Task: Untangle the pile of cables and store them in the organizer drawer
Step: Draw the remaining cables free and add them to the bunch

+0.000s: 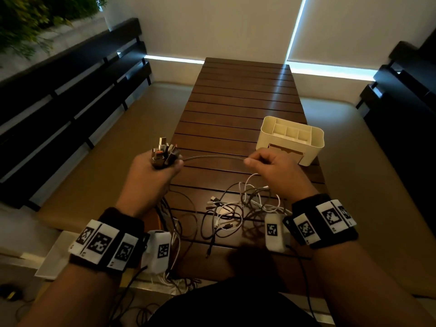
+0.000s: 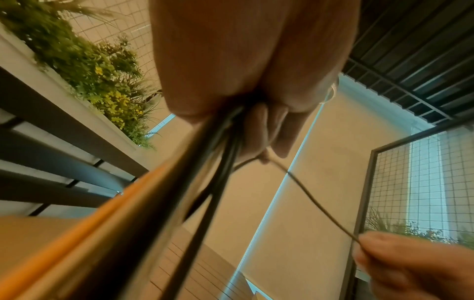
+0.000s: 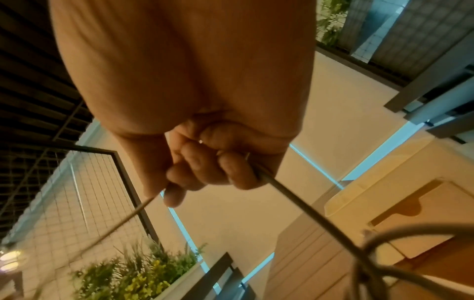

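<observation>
At centre frame in the head view, the left hand (image 1: 154, 172) is a fist, fingers wrapped tight around a bunch of metal USB plug ends (image 1: 165, 152) that stick up out of it, the cords trailing down below the wrist. One thin grey braided cable (image 1: 212, 157) stretches level across to the right hand (image 1: 271, 165), which pinches it between thumb and curled forefinger, the other fingers folded over it. Both hands ride above the tabletop, well apart, the cable nearly taut between them.

From the left wrist view the bundled dark cords (image 2: 205, 162) run out of the closed palm toward the lower left, blurred; the grey strand peels off to the lower right where fingertips (image 2: 379, 249) nip it. The right wrist view shows the strand entering at the thumb and leaving past the little finger toward a loop at lower right.

Lower centre, the tangled pile of black and white cables (image 1: 238, 208) sprawls on the dark brown slatted wooden table (image 1: 240, 95), some strands spilling over the near edge at lower left. The cream plastic desk organizer (image 1: 292, 140) sits right of centre, hard against the table's right edge, just beyond the right hand's knuckles; its drawer front (image 1: 286, 152) faces the person, whether shut I cannot tell. Open slats run up to the far edge beyond it. Dark slatted benches (image 1: 70, 97) flank both sides.
</observation>
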The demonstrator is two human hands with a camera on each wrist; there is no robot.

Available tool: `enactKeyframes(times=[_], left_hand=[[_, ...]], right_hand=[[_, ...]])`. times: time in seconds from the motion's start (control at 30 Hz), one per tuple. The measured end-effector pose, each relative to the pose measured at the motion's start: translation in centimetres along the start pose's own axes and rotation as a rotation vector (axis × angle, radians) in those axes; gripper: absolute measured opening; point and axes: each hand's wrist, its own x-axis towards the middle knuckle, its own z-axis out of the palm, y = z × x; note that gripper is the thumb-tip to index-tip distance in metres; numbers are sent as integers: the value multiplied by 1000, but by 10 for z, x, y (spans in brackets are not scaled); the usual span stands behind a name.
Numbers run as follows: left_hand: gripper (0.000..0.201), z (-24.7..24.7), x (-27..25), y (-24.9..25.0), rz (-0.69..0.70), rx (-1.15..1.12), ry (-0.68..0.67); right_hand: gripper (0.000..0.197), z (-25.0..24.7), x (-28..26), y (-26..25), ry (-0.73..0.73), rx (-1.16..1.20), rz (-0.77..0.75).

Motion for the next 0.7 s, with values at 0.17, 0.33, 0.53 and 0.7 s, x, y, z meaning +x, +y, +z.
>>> enactKeyframes(times=[0.17,0.33,0.53,0.7], left_hand=[[20,23,-11,14,113,136,-37],[9,40,-13,16,173,115,-225],[25,-2,5,0,87,-133,50],[23,-7,9,-6,34,-95,-16]], right_hand=[[11,14,1,-20,-127,-23,-106],[16,18,-3,-32,-157,36,-232],[12,-3,0,0,-77,-43,-46],[14,-4,-3,-2,-8,-12,-26]])
